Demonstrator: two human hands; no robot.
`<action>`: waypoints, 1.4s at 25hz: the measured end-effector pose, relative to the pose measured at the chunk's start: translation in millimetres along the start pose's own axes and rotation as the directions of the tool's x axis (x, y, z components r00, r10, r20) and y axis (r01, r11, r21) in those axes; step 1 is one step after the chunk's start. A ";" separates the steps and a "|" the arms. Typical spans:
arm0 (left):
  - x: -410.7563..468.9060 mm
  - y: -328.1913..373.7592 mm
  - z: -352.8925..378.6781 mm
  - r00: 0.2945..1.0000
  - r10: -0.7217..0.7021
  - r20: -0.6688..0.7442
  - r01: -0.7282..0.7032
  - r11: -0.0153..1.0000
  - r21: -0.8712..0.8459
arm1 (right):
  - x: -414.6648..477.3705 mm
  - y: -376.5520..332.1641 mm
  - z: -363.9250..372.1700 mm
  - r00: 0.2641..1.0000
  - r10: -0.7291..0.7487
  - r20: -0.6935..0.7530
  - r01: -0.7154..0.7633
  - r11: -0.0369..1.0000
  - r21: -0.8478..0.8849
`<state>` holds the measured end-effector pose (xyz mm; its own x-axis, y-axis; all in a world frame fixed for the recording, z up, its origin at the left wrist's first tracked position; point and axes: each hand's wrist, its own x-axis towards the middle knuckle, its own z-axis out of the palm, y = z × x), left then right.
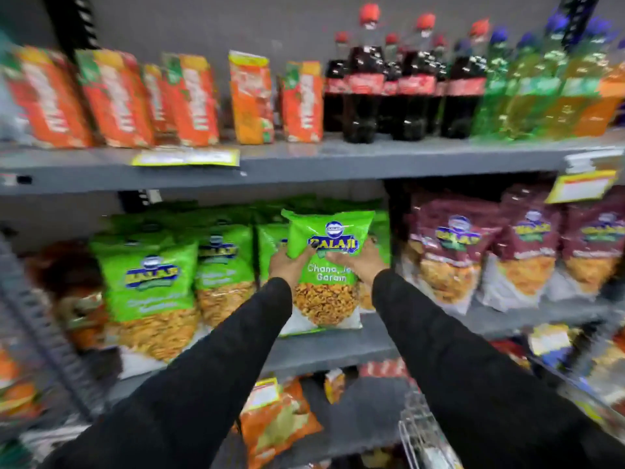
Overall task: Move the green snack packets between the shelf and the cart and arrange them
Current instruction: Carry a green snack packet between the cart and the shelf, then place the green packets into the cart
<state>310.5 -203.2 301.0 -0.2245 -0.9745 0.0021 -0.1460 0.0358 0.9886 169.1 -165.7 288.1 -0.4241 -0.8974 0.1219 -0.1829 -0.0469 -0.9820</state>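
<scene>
A green snack packet stands upright at the front of the grey middle shelf. My left hand grips its left side and my right hand grips its right side. More green snack packets stand in rows to its left and behind it on the same shelf. Both my arms, in black sleeves, reach forward from the bottom of the view. The wire rim of the cart shows at the bottom right, under my right arm.
Maroon snack packets fill the shelf to the right. The upper shelf holds orange packets, cola bottles and green soda bottles. Orange packets lie on the lower shelf. A slotted upright stands at the left.
</scene>
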 end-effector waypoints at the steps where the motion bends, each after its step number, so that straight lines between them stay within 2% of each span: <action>1: 5.2 -5.2 -23.4 0.999 -0.010 -0.048 0.012 0.999 0.031 | 4.4 -2.9 27.1 1.000 0.018 0.023 -0.018 1.000 0.001; 3: 12.6 -16.9 -63.9 0.989 -0.049 -0.141 0.057 0.997 0.058 | 4.5 -9.0 75.5 0.992 0.075 0.100 -0.075 0.997 -0.002; 8: 22.8 -49.7 -108.6 0.970 -0.130 -0.203 0.151 0.984 0.092 | 2.3 5.9 137.2 0.970 0.179 0.168 -0.173 0.984 -0.051; 11: 21.4 -57.8 -113.6 0.974 -0.128 -0.188 0.154 0.979 0.132 | 4.6 9.9 143.5 0.968 0.189 0.163 -0.179 0.981 -0.078; 20: 36.4 -63.7 -99.8 0.979 -0.108 -0.173 0.115 0.993 0.033 | 4.8 6.2 131.6 0.987 0.137 0.085 -0.131 0.989 -0.070; 25: 28.0 -71.8 -90.5 0.951 -0.092 -0.297 0.098 0.995 0.005 | -2.1 8.9 129.2 0.981 0.169 0.099 -0.159 0.982 -0.101; 27: 23.5 -68.3 -87.3 0.921 -0.038 -0.387 0.062 0.997 0.049 | -1.7 5.2 127.2 0.984 0.162 0.073 -0.156 0.984 -0.086; 30: 16.5 -59.1 -75.5 0.830 0.228 -0.509 -0.094 0.957 0.275 | -0.7 -0.7 110.0 0.994 0.101 -0.049 -0.104 0.992 -0.069; 32: 12.8 -52.2 -52.0 0.786 0.415 -0.459 -0.212 0.878 0.430 | 1.1 0.0 84.1 0.987 0.090 -0.132 -0.091 0.996 0.000; 35: 2.7 -47.6 8.0 0.800 0.543 -0.256 -0.405 0.803 0.437 | -1.9 16.9 18.9 0.959 0.114 -0.259 -0.115 0.993 0.011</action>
<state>309.2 -205.7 252.7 -0.0125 -0.8169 0.5766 -0.4473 0.5203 0.7274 183.6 -173.1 268.5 -0.6576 -0.7521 0.0428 -0.1231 0.0512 -0.9911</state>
